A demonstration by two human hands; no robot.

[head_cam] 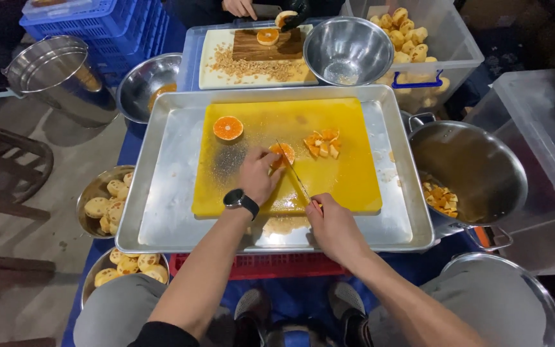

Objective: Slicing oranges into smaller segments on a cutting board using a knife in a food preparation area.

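right, the left hand (259, 175) pins a peeled orange half (283, 153) at the centre of the yellow cutting board (348, 180), fingers curled onto it, while the right hand (333, 226) is closed round a knife (295, 176) whose blade rests on the fruit. just right sits a pile of cut chunks (322, 142); upper left on the board, another half (228, 128) lies uncut. more chunks lie in the big pot (476, 173) at right, and peeled whole fruit fill the bowls (101, 205) lower left, so plenty remains.
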